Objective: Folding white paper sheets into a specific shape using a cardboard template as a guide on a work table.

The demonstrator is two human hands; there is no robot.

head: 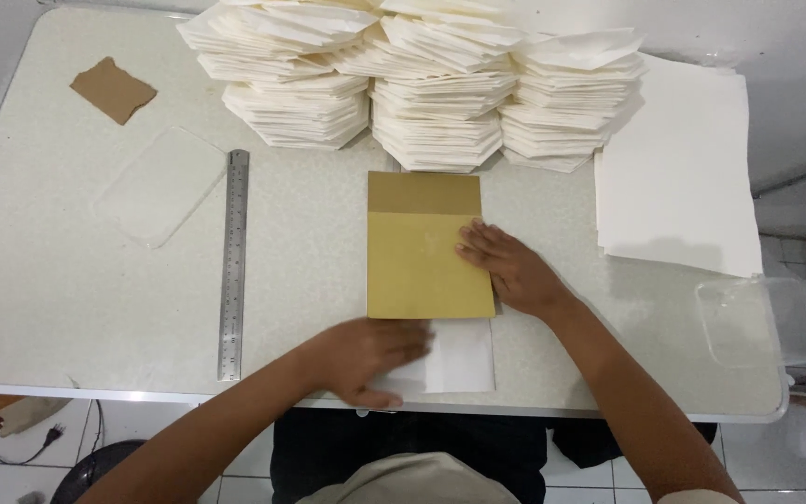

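Yellow-brown card template lies flat mid-table, darker band along its far edge, near edge overlapping a white paper sheet that sticks out toward me. Right hand rests flat on the template's right side, fingers spread and pressing down, not gripping anything. Left hand is blurred, palm down on the white sheet's left part at the table's near edge; fingers look loosely curled over the paper, but I can't tell whether it actually pinches the sheet.

Metal ruler lies lengthwise left of the template, well apart from both hands. A clear plastic lid sits left of the ruler, and a torn brown cardboard scrap lies at the far left corner. Stacks of folded white paper crowd the far edge, just beyond the template. A pile of flat white sheets is at the right, with a clear plastic container near the right corner. Table is pale speckled.
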